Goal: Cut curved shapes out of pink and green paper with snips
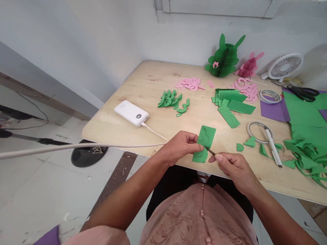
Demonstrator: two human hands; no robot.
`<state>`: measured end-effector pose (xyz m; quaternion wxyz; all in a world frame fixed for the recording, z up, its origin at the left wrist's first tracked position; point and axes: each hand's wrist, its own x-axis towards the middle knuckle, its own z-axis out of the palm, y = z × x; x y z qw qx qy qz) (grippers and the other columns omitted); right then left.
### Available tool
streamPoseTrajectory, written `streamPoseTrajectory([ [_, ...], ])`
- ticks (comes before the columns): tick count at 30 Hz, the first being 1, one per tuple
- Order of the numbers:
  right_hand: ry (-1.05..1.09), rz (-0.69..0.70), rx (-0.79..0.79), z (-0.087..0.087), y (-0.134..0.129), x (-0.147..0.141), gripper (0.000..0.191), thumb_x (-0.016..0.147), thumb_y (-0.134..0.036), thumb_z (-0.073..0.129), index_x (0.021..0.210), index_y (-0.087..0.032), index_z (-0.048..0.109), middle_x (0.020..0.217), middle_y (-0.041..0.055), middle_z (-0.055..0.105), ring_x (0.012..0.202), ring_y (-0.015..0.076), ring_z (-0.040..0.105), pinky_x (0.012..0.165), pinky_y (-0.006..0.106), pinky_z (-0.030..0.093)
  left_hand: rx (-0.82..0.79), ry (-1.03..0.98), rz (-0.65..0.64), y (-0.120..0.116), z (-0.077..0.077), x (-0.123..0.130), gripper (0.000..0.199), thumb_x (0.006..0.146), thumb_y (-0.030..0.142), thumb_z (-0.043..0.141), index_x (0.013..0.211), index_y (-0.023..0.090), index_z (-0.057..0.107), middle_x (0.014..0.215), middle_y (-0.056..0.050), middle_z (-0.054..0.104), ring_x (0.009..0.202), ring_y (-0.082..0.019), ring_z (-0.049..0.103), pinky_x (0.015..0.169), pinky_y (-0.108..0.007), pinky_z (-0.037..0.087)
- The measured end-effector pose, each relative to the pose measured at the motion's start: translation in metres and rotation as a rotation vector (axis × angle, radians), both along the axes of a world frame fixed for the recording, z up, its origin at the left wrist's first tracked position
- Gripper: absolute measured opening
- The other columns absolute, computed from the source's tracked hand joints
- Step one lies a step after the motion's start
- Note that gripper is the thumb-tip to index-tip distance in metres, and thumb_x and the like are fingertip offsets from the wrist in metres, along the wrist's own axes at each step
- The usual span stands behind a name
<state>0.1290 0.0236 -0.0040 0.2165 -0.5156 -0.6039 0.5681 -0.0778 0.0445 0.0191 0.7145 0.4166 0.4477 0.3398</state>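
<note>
My left hand [182,146] pinches a piece of green paper [207,134] with curved outlines drawn on it, holding it above the table's front edge. My right hand [233,166] is closed around scissors [210,151]; their slim dark blades meet the paper's right edge beside my left fingertips. Most of the scissors' handle is hidden by my fingers. Beyond the paper lies a stack of green paper strips [233,98], the nearest strip [228,115] also marked with curved lines. Cut green curved pieces [168,98] form a pile further left.
A white power bank [131,112] with a cable [102,145] sits at the left. Pink cutouts [190,84], a green paper rabbit [224,59], a pink one [249,66] and a fan [284,66] stand behind. Tape [270,96], a marker [273,146] and green scraps [306,153] lie right.
</note>
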Motion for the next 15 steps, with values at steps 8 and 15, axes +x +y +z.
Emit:
streamPoseTrajectory([
  [8, 0.003, 0.002, 0.002, 0.0008, 0.0001, 0.0006, 0.047, 0.087, -0.052, 0.048, 0.085, -0.011, 0.070, 0.055, -0.0057, 0.021, 0.050, 0.0093, 0.019, 0.047, 0.027, 0.013, 0.007, -0.002, 0.004, -0.0004, 0.0015, 0.0000, 0.014, 0.062, 0.025, 0.068, 0.062, 0.013, 0.061, 0.060, 0.001, 0.055, 0.058, -0.010, 0.047, 0.059, -0.025, 0.036],
  [15, -0.003, 0.003, 0.001, 0.0020, 0.0003, 0.0004, 0.047, 0.087, -0.052, 0.049, 0.085, -0.011, 0.070, 0.055, -0.0057, 0.022, 0.050, 0.0093, 0.019, 0.047, 0.026, 0.013, 0.004, -0.012, 0.005, -0.0002, 0.0017, 0.0002, 0.015, 0.061, 0.025, 0.069, 0.061, 0.013, 0.060, 0.059, 0.001, 0.055, 0.057, -0.010, 0.047, 0.058, -0.025, 0.036],
])
